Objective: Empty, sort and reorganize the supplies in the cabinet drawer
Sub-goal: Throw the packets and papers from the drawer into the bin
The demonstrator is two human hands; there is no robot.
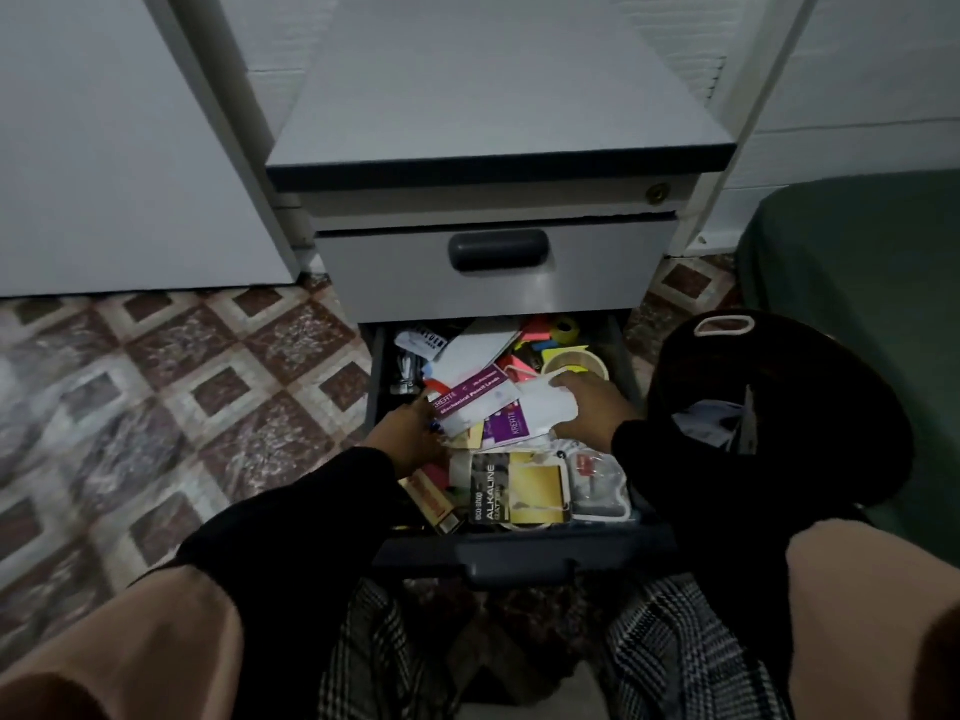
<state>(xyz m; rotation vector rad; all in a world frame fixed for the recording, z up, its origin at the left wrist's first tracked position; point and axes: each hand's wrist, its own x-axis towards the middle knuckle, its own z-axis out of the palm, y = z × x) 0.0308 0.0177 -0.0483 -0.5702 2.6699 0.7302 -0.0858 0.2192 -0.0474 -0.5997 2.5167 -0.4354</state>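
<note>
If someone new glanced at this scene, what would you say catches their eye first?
The open drawer at the cabinet's bottom, crammed with a jumble of supplies, with both hands reaching in. The right hand holds a white packet mid-drawer, while the left hand reaches under a purple pencil-lead pack. Bright sticky notes and a tape roll glow at the back right; a battery pack lies at the front.

Left hand's fingertips (415, 433) apparently under packets (470, 402)
</note>
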